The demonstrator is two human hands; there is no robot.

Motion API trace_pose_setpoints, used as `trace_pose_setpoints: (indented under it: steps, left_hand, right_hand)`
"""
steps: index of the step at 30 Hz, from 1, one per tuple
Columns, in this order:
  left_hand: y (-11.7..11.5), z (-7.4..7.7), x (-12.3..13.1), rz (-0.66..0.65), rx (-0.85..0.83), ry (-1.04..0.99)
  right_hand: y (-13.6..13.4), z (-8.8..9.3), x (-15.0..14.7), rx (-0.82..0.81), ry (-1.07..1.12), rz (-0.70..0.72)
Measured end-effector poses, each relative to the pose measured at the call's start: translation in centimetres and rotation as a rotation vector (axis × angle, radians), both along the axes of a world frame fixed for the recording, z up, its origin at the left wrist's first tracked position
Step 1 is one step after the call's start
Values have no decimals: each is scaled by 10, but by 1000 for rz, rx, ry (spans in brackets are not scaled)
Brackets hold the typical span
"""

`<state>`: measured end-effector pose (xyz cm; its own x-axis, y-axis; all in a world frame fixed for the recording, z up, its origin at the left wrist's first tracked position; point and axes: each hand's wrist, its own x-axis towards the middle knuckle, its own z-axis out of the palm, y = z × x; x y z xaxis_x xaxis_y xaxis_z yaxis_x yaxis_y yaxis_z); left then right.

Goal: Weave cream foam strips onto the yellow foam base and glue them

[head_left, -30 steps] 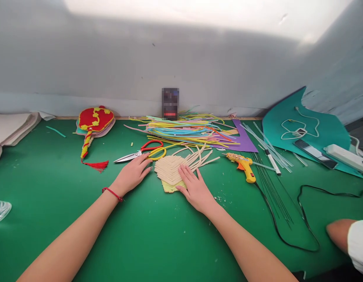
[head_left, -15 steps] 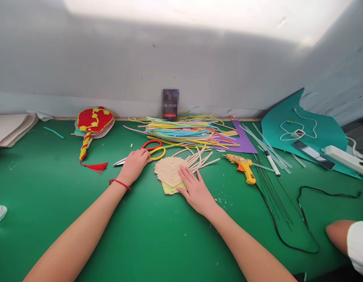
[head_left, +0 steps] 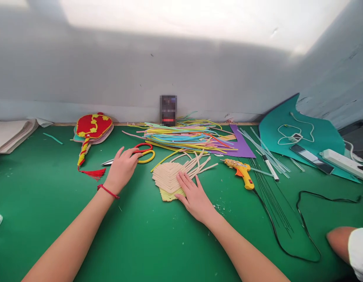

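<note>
My left hand (head_left: 120, 169), with a red cord at the wrist, lies on the scissors (head_left: 140, 152), whose handles are red and yellow; the fingers curl over them near the handles and the blade tip sticks out to the left. Flat on a woven panel of beige strips (head_left: 166, 176) rests my right hand (head_left: 193, 196), fingers stretched out. Loose strip ends fan out from the panel toward the upper right. The panel sits on a yellow backing piece on the green table (head_left: 146, 235).
A heap of coloured strips (head_left: 184, 135) lies behind the panel, on a purple sheet. A yellow glue gun (head_left: 241, 172) with a black cord, thin rods, a marker, a teal sheet with a phone and power strip lie right. A red-yellow fan (head_left: 92, 129) is at left. Another person's arm (head_left: 345, 243) shows at lower right.
My left hand moved from beside the woven panel up and left onto the scissors, which shifted left with it. My right hand stayed flat on the panel.
</note>
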<state>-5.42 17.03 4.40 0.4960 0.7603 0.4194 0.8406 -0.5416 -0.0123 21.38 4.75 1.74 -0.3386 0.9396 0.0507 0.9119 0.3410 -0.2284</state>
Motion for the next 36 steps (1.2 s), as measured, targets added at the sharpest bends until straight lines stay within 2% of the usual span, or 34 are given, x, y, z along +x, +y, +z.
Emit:
trace_pose_setpoints:
  steps: [3,6,8,12,18,23,30,36]
  left_hand:
    - [10,14,24,14,-18,-107]
    - [40,24,41,168,-1,-220]
    - [62,27,46,268,-7,-272]
    - [89,26,52,288,-53,-243]
    - [89,20,56,278,-119,-203]
    - [89,14,55,338,-168,-274]
    - [97,10,48,430,-164,-555]
    - [115,1,34,575,-174,-838]
  right_hand:
    - [1,1,1,-14,4,9]
    - [1,3,2,-30,6,12]
    - [1,4,2,-33,6,13]
    - [0,5,2,-32,-3,21]
    - [1,3,2,-5,-4,15]
    - [1,2,2,-38,4,10]
    - [1,6,1,-88,11,-1]
    - [1,7,1,-91,15,-5]
